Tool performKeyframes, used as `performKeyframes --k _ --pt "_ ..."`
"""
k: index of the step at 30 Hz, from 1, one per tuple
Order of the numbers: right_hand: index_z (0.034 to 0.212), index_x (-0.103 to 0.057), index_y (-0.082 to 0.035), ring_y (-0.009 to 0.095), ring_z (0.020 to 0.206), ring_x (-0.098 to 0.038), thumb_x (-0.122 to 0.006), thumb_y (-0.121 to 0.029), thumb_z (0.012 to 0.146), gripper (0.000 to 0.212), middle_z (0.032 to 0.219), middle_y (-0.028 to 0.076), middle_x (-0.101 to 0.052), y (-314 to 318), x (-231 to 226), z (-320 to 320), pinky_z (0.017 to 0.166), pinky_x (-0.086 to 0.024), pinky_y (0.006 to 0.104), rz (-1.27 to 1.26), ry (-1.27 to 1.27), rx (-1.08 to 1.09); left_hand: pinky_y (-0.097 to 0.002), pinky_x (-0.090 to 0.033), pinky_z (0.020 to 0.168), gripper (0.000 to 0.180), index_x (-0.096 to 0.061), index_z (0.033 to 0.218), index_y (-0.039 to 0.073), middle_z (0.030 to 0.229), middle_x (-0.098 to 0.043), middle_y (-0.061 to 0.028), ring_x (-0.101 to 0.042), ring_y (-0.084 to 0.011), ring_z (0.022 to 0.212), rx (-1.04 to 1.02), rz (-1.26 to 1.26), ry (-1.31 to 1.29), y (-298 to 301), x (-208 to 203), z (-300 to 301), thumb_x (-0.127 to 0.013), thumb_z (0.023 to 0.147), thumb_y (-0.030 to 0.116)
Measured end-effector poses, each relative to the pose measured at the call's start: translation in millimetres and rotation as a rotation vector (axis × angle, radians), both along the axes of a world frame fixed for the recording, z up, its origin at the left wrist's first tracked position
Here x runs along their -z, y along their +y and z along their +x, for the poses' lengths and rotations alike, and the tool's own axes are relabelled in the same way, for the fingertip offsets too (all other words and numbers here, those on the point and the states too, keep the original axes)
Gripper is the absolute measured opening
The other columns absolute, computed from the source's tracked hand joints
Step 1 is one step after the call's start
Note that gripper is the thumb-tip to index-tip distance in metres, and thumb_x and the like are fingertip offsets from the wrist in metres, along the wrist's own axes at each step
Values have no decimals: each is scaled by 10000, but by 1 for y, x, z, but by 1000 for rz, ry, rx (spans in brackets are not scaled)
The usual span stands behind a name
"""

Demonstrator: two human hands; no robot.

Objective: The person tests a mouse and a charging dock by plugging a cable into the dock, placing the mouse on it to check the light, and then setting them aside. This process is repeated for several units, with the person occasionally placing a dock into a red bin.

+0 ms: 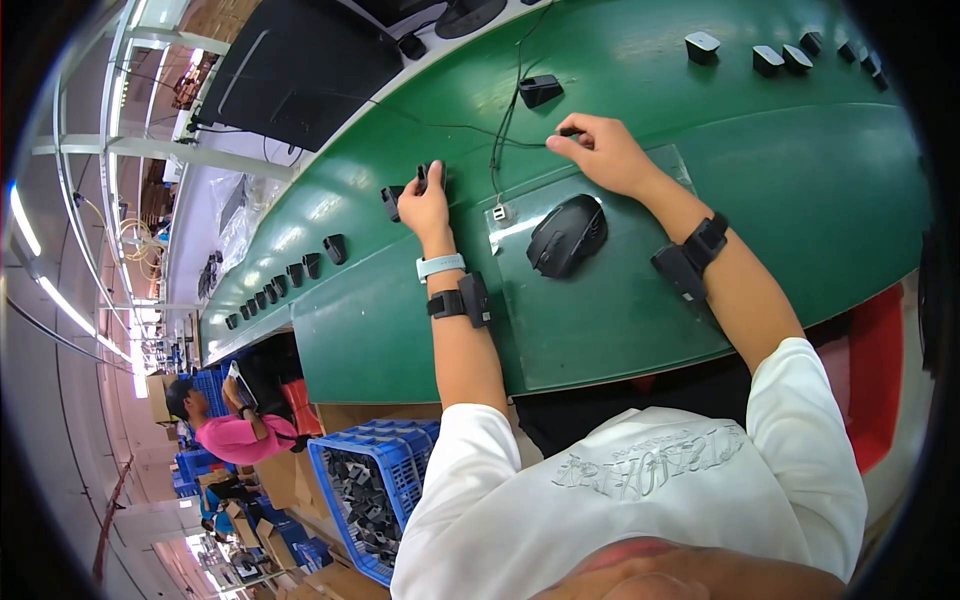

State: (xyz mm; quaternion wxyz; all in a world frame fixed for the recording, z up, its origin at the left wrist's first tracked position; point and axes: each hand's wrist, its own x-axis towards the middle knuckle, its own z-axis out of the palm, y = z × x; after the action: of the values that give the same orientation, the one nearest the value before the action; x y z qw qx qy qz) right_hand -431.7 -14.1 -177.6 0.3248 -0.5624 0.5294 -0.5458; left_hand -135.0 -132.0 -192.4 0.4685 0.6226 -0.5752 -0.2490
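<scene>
My left hand (424,210) is closed around a small black plastic piece (423,178) over the green bench. Beside its fingers, another black block (391,203) rests on the bench. My right hand (612,158) pinches a dark cable end (571,132), partly hidden by the fingers; a thin black cable (510,139) leads left from it. Between my forearms a black computer mouse (568,236) lies on a clear sheet (600,335). A small white connector (499,213) on a cord sits at the sheet's far left corner. Beyond my hands stands a black angular holder (541,91).
Black pieces (334,249) line the bench's left side. White-topped blocks (702,46) stand far right. A large black panel (300,75) is at the back left. Below the bench are a blue crate (402,480) of dark parts and a red bin (878,380). A person (240,437) sits left.
</scene>
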Motion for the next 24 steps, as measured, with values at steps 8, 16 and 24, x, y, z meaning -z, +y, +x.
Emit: performKeyframes --k 8,16,24 --pt "935 -699 4 200 703 -620 -584 -220 940 251 805 120 -701 1 14 -12 666 -489 349 4 52 -134 -459 -444 1073 586 -630 1299 11 1282 -658 -215 -591 -370 1234 450 -173 -336 -23 -53 -106 -819 830 308" --pt "834 -712 -42 325 741 -663 -501 -263 949 327 799 150 -710 2 0 -9 706 -510 415 45 -68 -150 -495 -502 984 627 -628 1333 17 1105 -746 -168 -636 -390 1139 786 -302 -1159 -66 -41 -181 -829 800 279" --pt "963 -716 -1 261 764 -638 -648 -224 978 233 866 123 -687 5 0 -6 716 -501 376 -270 -27 -69 -330 -554 829 375 -555 1368 58 1097 -691 -113 -662 -219 1053 781 300 796 8 -56 -117 -620 1038 222"
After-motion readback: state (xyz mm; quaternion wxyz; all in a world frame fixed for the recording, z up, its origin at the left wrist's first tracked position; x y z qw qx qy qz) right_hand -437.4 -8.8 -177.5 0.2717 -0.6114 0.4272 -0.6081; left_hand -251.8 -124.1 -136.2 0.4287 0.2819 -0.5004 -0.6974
